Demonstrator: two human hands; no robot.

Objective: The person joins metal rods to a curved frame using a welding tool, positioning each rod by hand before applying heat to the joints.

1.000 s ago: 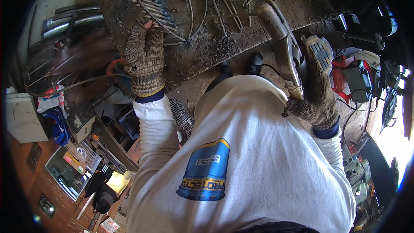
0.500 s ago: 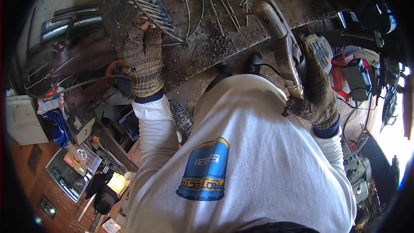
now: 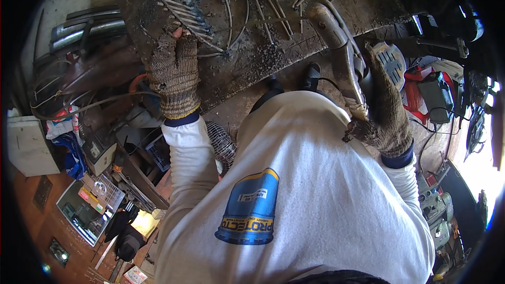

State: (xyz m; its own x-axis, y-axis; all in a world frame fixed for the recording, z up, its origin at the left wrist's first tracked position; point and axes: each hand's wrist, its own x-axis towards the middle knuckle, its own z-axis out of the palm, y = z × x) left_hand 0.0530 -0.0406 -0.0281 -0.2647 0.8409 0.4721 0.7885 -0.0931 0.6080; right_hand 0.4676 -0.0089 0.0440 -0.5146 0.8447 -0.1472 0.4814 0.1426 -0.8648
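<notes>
My left hand [image 3: 176, 71], in a worn brown knitted glove with bare fingertips poking out, has its fingers bunched at the lower left of a metal rod frame [image 3: 184, 14]. The frame lies flat on the dark workbench [image 3: 236, 76], with a row of short parallel rods joined to a longer one. My right hand [image 3: 386, 123], gloved alike, is wrapped round a welding electrode holder [image 3: 336, 39] raised above the bench's near edge. A thin electrode [image 3: 279, 20] sticks out of its head leftward over the bench. My right fingers are partly hidden by the holder.
Loose metal rods [image 3: 276, 8] and dark crumbs lie about the bench. At the left are metal tubes [image 3: 87, 34], cables and a white box [image 3: 31, 144]. A red and grey case [image 3: 436, 94] stands at the right. My shoe [image 3: 312, 73] shows below the bench edge.
The electrode holder in my right hand has shifted very slightly left and down. My left hand stays at the metal rod frame.
</notes>
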